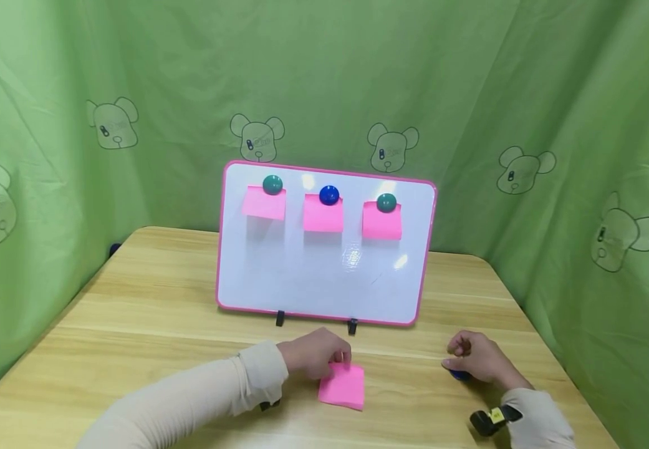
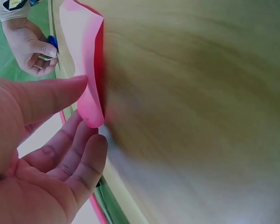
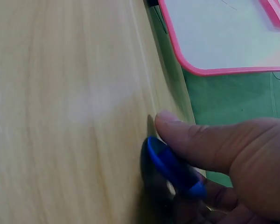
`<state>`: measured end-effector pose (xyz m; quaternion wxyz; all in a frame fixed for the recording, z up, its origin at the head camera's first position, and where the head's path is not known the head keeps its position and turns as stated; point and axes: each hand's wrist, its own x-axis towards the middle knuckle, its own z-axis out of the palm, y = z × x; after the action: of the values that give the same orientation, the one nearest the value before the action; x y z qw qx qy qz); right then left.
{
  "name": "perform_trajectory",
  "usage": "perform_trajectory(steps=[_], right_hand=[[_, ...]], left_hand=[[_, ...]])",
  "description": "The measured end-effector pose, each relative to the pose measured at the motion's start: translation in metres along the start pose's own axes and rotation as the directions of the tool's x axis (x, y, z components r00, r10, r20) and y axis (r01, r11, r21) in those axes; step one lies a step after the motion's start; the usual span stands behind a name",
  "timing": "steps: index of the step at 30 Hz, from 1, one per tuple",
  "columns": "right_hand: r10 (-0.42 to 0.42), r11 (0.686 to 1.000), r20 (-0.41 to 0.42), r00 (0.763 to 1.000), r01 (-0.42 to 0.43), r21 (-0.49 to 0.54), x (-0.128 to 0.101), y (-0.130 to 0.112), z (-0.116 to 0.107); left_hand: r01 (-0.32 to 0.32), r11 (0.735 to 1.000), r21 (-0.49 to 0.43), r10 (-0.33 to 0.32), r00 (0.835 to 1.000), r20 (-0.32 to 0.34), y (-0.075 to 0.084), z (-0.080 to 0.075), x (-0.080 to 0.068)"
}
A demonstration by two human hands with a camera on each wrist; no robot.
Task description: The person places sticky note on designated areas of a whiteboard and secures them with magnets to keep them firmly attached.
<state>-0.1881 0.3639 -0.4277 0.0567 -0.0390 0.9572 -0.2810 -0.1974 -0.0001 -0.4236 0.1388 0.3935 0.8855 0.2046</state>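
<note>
My hands work in front of the whiteboard [image 1: 324,249].
My left hand [image 1: 315,352] pinches the corner of the pink note pad [image 1: 343,385] on the bench [image 1: 133,312], just before the whiteboard; my right hand [image 1: 478,358] grips a blue magnet [image 3: 170,168] right of the pad.

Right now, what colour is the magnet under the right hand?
Blue. The magnet shows best in the right wrist view, held by the right hand.

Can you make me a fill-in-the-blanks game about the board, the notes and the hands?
1. The board has ____ pink notes on it.
2. The middle magnet is ____.
3. The left hand lifts a ____ note off the table.
4. The right hand holds a blue ____.

Missing words: three; blue; pink; magnet
</note>
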Motion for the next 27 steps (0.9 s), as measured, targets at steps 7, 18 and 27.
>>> perform_trajectory(steps=[7,18,27], right_hand=[[-0.002,1.000,0.003,1.000,0.002,-0.028,0.0022,0.0013,0.0001],[0.040,0.999,0.040,0.998,-0.039,-0.032,0.0031,-0.0040,0.0008],[0.009,0.998,0.036,0.999,-0.007,-0.056,0.0015,-0.0080,-0.0023]], left_hand=[[0.047,0.999,-0.001,-0.047,0.999,-0.013,-0.0017,0.0006,0.0013],[0.079,0.997,0.024,-0.079,0.996,-0.036,-0.0042,0.0040,0.0011],[-0.045,0.997,0.056,0.050,0.995,-0.081,-0.0098,0.0025,0.0028]])
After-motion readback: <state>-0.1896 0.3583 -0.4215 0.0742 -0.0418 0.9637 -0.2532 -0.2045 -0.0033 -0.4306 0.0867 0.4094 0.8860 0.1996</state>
